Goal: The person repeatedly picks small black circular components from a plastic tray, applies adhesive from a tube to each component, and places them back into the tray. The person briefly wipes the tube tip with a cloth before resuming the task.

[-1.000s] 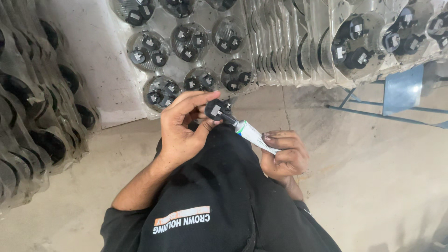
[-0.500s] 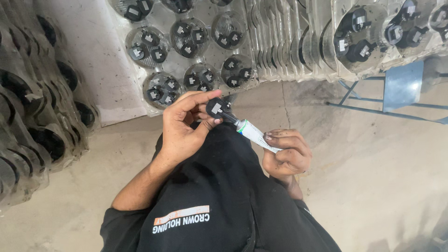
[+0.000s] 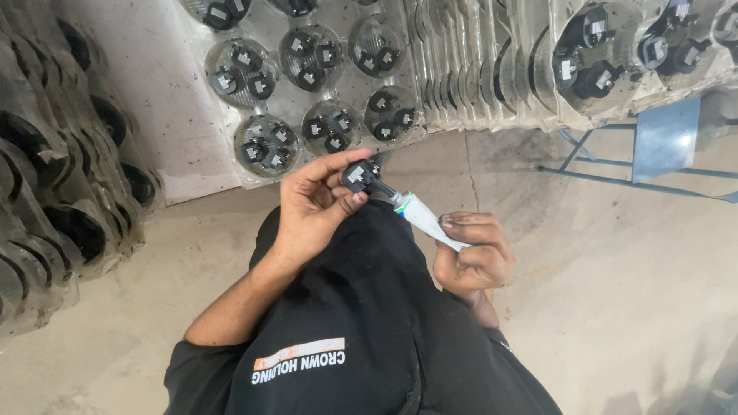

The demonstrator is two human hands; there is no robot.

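My left hand (image 3: 311, 207) pinches a small black plug-like part (image 3: 358, 175) between thumb and fingers, held up over my lap. My right hand (image 3: 475, 260) grips a white squeeze tube (image 3: 427, 220) with a green band near its neck. The tube's dark nozzle touches the black part. Both hands hover above my black shirt (image 3: 361, 323).
Clear plastic blister trays (image 3: 307, 100) holding several black parts lean against the wall ahead. More trays are stacked on edge at the left (image 3: 54, 184) and upper right (image 3: 615, 61). A blue metal stand (image 3: 665, 138) is at the right. The floor (image 3: 615, 292) is bare concrete.
The hands keep the same grip on part and tube. The view has shifted slightly, so the trays sit a little higher in the frame.
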